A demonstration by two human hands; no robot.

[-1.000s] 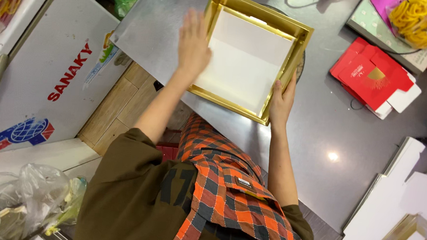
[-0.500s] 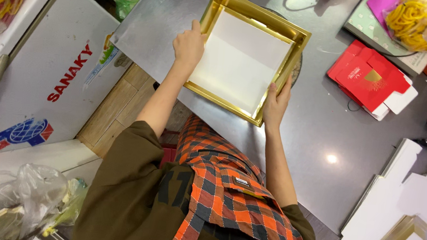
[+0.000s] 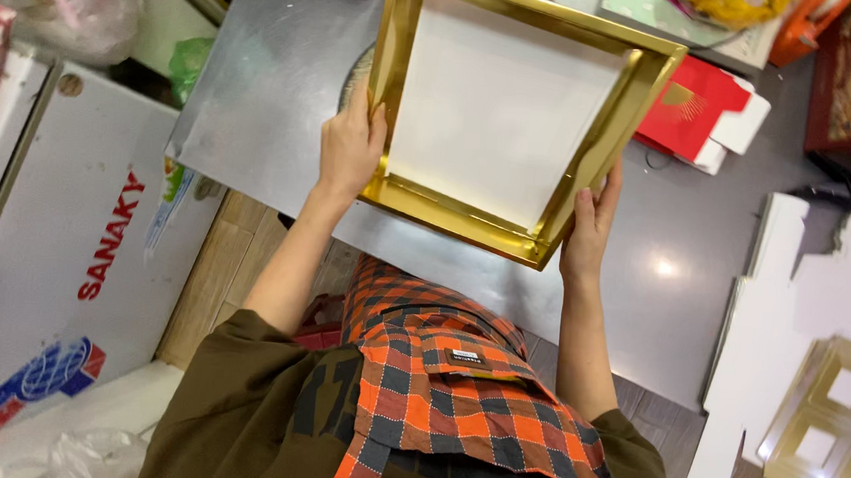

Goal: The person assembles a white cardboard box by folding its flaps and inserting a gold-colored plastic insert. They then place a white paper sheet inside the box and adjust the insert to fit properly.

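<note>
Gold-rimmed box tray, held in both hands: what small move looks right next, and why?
Probably lower the gold-rimmed box tray flat onto the grey table. The left hand and right hand grip only its near corners, so it looks raised and tilted.

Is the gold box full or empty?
Empty: the gold box shows only a bare white bottom inside its rim, nothing lying in it.

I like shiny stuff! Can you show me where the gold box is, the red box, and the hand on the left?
gold box (image 3: 467,217): head view, on its shiny near rim.
red box (image 3: 689,106): head view, on its red top.
left hand (image 3: 350,149): head view, on the back of the hand.
</note>
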